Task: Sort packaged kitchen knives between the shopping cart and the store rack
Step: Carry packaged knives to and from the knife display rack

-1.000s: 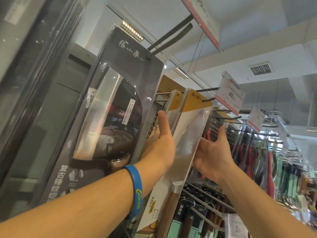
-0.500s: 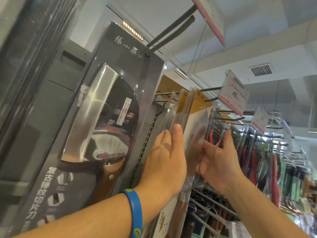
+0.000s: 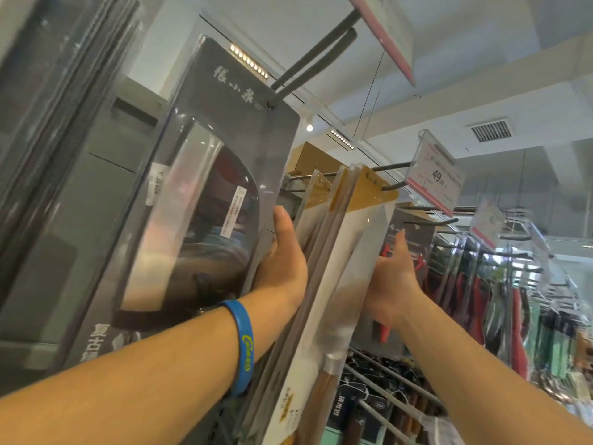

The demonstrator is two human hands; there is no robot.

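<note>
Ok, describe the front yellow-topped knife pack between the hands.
The front yellow-topped knife pack is a clear blister over white card with a yellow header. It holds a knife, wooden handle downward. It hangs from a wire peg through the header, tilted, ahead of similar packs. The left hand lies flat against the stack's left side; the right hand touches its right face.

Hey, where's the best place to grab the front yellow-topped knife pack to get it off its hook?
Grip the yellow-topped knife pack by its long side edges around mid-height, one hand from each side. It is a thin flat card hanging tilted from the hook through its top, blade down the middle, so the edges likely give the safest hold.
</note>
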